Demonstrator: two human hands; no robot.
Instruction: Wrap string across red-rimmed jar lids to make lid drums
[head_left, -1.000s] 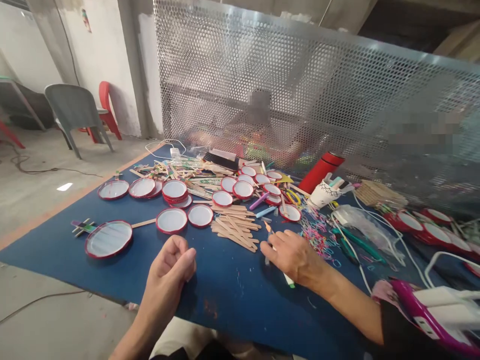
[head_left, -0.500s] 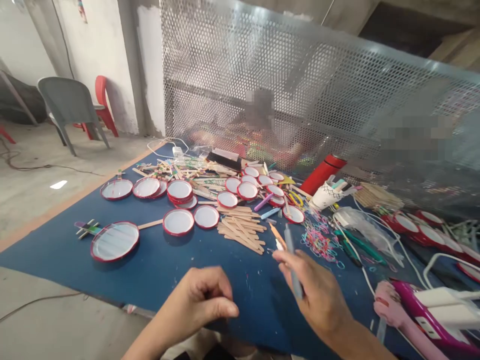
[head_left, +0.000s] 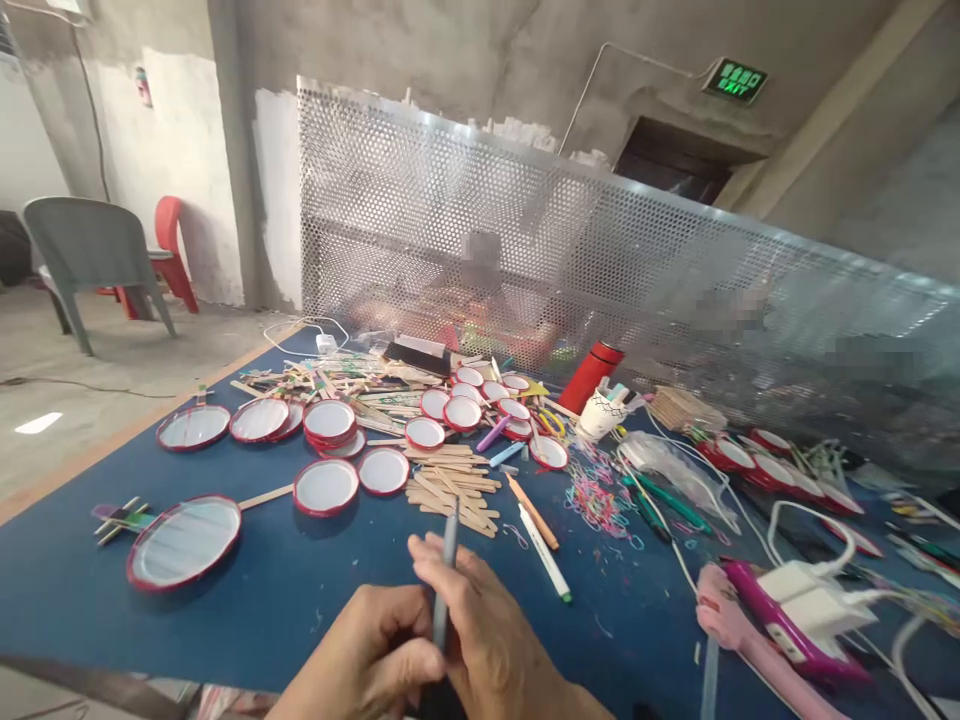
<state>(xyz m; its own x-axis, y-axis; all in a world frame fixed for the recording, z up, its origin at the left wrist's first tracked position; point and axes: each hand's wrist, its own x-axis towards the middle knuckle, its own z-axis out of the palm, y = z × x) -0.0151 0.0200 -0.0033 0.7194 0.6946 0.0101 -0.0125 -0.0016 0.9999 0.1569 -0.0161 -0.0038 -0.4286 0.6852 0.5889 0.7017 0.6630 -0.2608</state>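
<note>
A grey marker [head_left: 448,565] stands tilted between my two hands, low in the middle of the view. My right hand [head_left: 499,640] is closed around it, thumb and fingers on the barrel. From the other side my left hand [head_left: 379,640] meets its lower end with curled fingers and thumb; the exact contact is partly hidden. Just beyond lies a pile of wooden craft sticks [head_left: 454,480]. A white marker with a green tip [head_left: 546,555] and an orange marker [head_left: 534,512] rest to the right of my hands.
Red-rimmed white discs [head_left: 325,486] lie across the table, one large disc [head_left: 187,542] at front left. Loose rubber bands [head_left: 600,500], green-handled pliers [head_left: 675,500], a pink glue gun [head_left: 724,605] and a purple power strip [head_left: 795,630] sit right. A red flask [head_left: 592,375] leans by the perforated metal screen [head_left: 420,180].
My right hand has moved left with the grey marker, and my left hand has met it. The white marker now lies fully in sight beside the orange one. The view has tilted up.
</note>
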